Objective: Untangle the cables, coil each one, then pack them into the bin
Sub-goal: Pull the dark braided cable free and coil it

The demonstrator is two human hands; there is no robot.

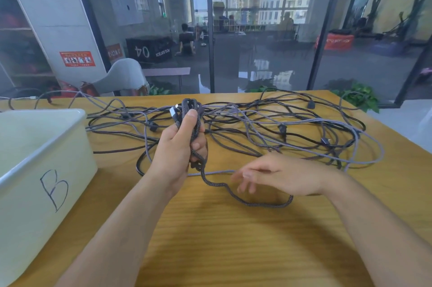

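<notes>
My left hand grips a partly wound coil of dark braided cable, held upright above the wooden table, with a plug showing at its top. The loose tail of that braided cable runs down from the coil and curves across the table under my right hand. My right hand hovers palm down, fingers spread and blurred, holding nothing. Behind both hands lies a tangle of grey and black cables spread over the far half of the table. A white bin marked "B" stands at the left.
The wooden table has bare surface in front of me. Its right edge runs diagonally past the tangle. Some cables hang off the far left edge. A grey chair and glass wall stand beyond the table.
</notes>
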